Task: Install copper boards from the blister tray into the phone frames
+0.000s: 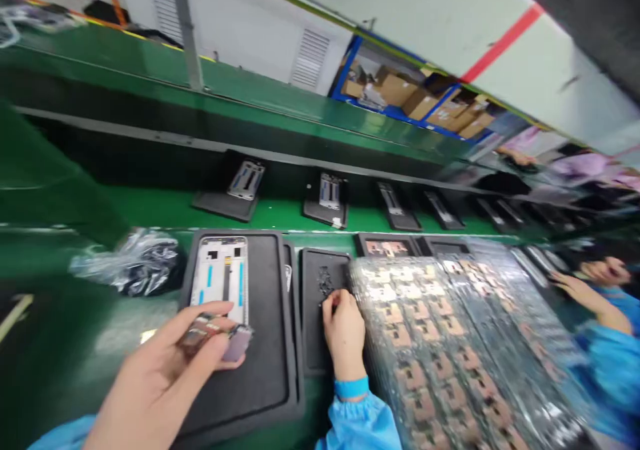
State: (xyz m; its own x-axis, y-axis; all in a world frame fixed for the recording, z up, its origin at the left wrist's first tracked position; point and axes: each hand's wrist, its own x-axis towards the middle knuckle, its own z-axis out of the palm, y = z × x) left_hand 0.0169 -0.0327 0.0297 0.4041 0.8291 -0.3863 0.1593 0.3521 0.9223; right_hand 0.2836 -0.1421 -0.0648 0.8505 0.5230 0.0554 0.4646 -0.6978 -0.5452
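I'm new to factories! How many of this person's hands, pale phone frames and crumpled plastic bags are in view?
Person's hands: 2
Pale phone frames: 3
Crumpled plastic bags: 1
Total: 6

This is a factory assembly line: beyond the right hand [345,330] runs a green conveyor belt [280,213] carrying black trays with phone frames [247,180], and a co-worker in a blue smock [610,363] works to that hand's right.
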